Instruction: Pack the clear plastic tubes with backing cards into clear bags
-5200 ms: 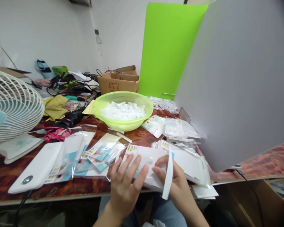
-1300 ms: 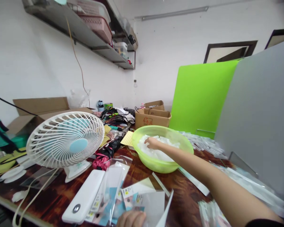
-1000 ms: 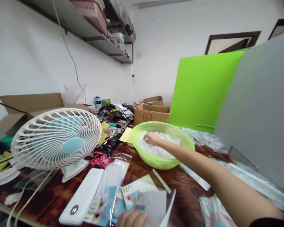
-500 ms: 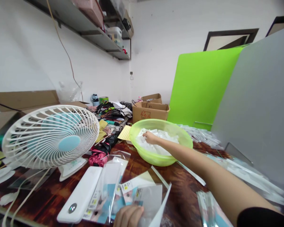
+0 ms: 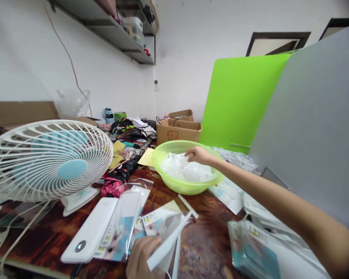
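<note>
My right hand [image 5: 200, 155] is over the light green basin [image 5: 189, 188], its fingers pinched on what looks like a white plastic packet at the top of the pile. White, translucent small packets [image 5: 174, 166] fill the basin. Near the table's front edge my left hand [image 5: 144, 255] is closed round a clear plastic bag [image 5: 170, 246] with a pale strip along its flap. Part of that bag is hidden by the fingers. Just beyond it lie printed cards [image 5: 159, 215] in clear sleeves, and a white power bank [image 5: 90, 228] with a small round display is at their left.
A white fan [image 5: 52, 155] stands at the left. Stacks of bagged cards [image 5: 258, 248] lie at the right under my forearm. Behind the basin are cardboard boxes [image 5: 178, 131] and a green divider panel [image 5: 235, 100]. A folded umbrella [image 5: 113, 184] and a yellow sticker sheet [image 5: 147, 157] lie left of the basin.
The view has turned slightly right and down. My right hand has risen from within the packets and shifted right over the basin. The bag in my left hand has tilted, its flap strip leaning further over.
</note>
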The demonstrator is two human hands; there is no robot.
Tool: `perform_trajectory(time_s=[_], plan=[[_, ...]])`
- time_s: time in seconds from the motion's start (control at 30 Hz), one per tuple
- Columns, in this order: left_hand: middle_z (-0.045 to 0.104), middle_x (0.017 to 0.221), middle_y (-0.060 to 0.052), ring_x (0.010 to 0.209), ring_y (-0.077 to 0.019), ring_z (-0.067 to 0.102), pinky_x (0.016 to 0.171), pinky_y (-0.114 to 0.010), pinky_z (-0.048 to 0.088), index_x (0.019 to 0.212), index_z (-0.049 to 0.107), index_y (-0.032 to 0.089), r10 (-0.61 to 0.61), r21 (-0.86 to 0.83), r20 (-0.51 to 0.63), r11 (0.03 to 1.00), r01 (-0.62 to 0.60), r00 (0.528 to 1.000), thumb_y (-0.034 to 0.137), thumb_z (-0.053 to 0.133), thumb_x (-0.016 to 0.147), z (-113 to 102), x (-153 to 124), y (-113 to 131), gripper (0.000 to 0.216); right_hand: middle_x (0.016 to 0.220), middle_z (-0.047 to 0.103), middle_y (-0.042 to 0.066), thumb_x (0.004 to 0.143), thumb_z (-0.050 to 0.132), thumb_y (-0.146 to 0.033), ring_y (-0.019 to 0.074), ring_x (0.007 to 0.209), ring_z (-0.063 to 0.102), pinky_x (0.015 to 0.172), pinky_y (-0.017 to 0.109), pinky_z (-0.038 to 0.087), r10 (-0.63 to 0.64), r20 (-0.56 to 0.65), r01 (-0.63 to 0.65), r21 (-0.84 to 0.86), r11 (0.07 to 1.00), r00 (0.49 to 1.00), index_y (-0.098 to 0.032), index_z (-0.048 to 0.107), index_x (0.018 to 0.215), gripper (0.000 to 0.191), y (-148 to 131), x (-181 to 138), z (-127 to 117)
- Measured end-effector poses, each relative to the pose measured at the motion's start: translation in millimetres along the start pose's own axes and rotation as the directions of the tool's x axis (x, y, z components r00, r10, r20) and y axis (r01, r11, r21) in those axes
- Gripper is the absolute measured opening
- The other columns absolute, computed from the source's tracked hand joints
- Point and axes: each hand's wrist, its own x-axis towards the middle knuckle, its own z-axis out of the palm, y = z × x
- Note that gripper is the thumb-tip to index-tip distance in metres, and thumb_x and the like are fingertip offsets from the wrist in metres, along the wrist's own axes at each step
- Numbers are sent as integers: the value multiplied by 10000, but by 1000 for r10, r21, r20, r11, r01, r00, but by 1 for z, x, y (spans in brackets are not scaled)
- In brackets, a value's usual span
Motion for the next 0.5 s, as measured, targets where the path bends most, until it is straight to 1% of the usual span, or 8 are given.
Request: perform_trajectory(time_s=[0.1, 0.17, 0.27, 0.33, 0.37, 0.4, 0.47, 0.5], plan=[[678, 751, -26, 691, -175, 673, 639, -288, 548, 875, 637, 197, -68, 53, -19, 996, 69, 998, 236, 679, 820, -2, 6, 1, 80, 970, 684, 48, 872, 647, -256, 171, 880, 659, 811, 368, 547, 23, -94, -11, 129, 992, 995, -122, 654, 969, 165, -4, -33, -13], [692, 767, -21, 677, -169, 679, 643, -272, 545, 896, 637, 193, -98, 67, 14, 993, 97, 995, 263, 695, 808, -3, 14, 2, 127, 971, 705, 72, 845, 667, -223, 173, 877, 673, 813, 343, 554, 8, -157, 31, 241, 970, 988, -128, 662, 1023, 202, -12, -62, -21], [689, 778, 3, 679, -144, 677, 624, -230, 537, 886, 631, 203, -123, 47, 137, 992, 118, 983, 324, 690, 812, -4, 29, 7, 154, 1003, 720, 80, 815, 692, -287, 173, 870, 690, 782, 295, 573, -56, -221, 141, 394, 908, 974, -177, 658, 1123, 328, -32, -116, -33], [683, 807, -1, 721, -144, 675, 637, -227, 538, 913, 620, 204, -120, 17, 200, 993, 119, 972, 332, 667, 831, -2, 39, 11, 159, 949, 727, 58, 783, 728, -353, 165, 796, 697, 683, 269, 585, -154, -254, 263, 481, 836, 955, -209, 688, 1069, 323, -46, -155, -39], [680, 824, -8, 743, -149, 672, 647, -233, 539, 933, 614, 203, -106, -4, 221, 994, 109, 969, 329, 651, 843, -1, 42, 13, 160, 924, 726, 51, 782, 737, -328, 163, 777, 695, 646, 256, 582, -244, -288, 364, 510, 780, 926, -221, 704, 1027, 269, -52, -174, -41], [675, 835, -14, 762, -155, 666, 659, -242, 539, 944, 608, 202, -81, -29, 233, 996, 90, 969, 328, 632, 855, 1, 45, 16, 156, 919, 723, 40, 797, 730, -259, 158, 791, 693, 646, 247, 580, -333, -334, 463, 487, 741, 882, -240, 708, 1018, 223, -59, -192, -41], [661, 863, -27, 792, -161, 647, 691, -258, 536, 962, 606, 202, -16, -88, 242, 995, 38, 970, 323, 598, 873, 4, 48, 22, 151, 948, 717, 36, 818, 665, -73, 149, 855, 689, 695, 234, 577, -499, -426, 641, 320, 698, 755, -254, 693, 1061, 304, -68, -223, -39], [650, 881, -36, 813, -164, 634, 710, -266, 531, 972, 606, 196, 19, -129, 243, 992, 13, 970, 321, 589, 877, 4, 50, 26, 158, 972, 713, 41, 821, 620, -5, 144, 893, 685, 729, 228, 574, -553, -451, 682, 196, 705, 701, -248, 673, 1103, 376, -71, -236, -36]])
